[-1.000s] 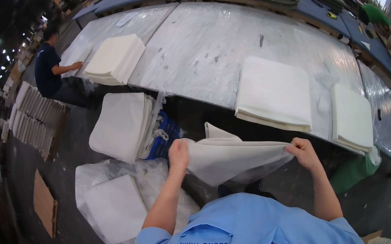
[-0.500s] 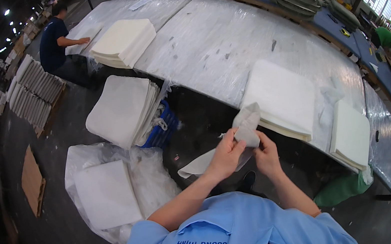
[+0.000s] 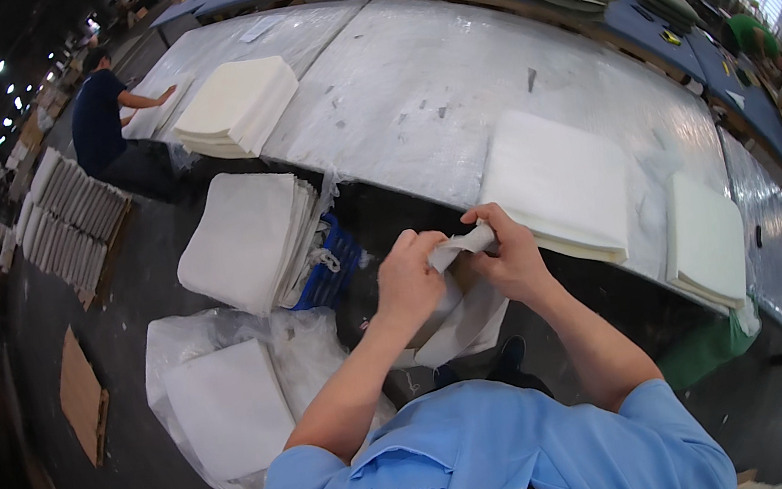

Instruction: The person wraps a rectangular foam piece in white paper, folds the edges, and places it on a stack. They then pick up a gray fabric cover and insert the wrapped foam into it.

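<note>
Between my two hands a whitish cloth (image 3: 464,327) is held up by its edge, and the rest of it hangs down in front of my body. My left hand (image 3: 411,280) pinches the edge on one side. My right hand (image 3: 514,258) grips it on the other side, with the thumb and fingers closed. A short rolled-looking strip of the cloth shows between them. Just beyond my right hand, a stack of white foam cushion pads (image 3: 557,174) lies on the plastic-wrapped table.
Left of me, white sheets (image 3: 243,236) are piled on a blue crate (image 3: 333,263). Nearer stands a clear plastic bag (image 3: 160,355) with a white pad (image 3: 229,410). More pads (image 3: 238,100) lie on the table (image 3: 425,67). A co-worker (image 3: 105,125) leans over its far left end.
My hands have moved apart to either side of the cloth's edge, the left one shifting left. The bunched cloth that stood up above my fingers now hangs below them.
</note>
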Available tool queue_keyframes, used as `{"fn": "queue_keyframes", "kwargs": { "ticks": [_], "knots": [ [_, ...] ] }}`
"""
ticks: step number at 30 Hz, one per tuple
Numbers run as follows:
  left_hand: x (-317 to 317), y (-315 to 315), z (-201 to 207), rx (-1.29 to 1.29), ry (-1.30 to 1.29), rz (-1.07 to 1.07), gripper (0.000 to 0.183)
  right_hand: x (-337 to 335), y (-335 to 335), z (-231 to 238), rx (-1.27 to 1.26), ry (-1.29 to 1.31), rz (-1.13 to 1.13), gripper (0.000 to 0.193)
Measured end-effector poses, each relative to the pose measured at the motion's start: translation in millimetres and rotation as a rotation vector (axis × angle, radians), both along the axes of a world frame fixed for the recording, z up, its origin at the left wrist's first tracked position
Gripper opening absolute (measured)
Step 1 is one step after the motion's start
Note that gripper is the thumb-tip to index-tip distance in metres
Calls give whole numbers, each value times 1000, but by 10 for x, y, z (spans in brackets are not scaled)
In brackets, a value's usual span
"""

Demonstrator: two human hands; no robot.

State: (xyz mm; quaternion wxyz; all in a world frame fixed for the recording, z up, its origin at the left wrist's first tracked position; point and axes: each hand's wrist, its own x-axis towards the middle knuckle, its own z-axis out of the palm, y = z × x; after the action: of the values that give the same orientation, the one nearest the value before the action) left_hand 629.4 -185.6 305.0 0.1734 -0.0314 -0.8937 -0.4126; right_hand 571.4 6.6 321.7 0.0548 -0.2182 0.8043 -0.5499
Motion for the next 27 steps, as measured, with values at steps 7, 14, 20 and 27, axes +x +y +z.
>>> {"fn": "queue_keyframes", "kwargs": {
  "ticks": [7,14,20,27],
  "knots": [
    [132,49,482,186,-124,-56,45,-248,450,-1080,230,234,-396,21],
    [427,-429,478,381,-62,216,39,-351,785,-1528,316,-19,-599,18],
    [803,-853,33,327,-132,401,27,-422,753,-1556,39,-601,-646,23],
    [1256,-1072,-178,688,-651,329,18,-294,473,-1382,-447,-653,-477,25]
  ]
}}
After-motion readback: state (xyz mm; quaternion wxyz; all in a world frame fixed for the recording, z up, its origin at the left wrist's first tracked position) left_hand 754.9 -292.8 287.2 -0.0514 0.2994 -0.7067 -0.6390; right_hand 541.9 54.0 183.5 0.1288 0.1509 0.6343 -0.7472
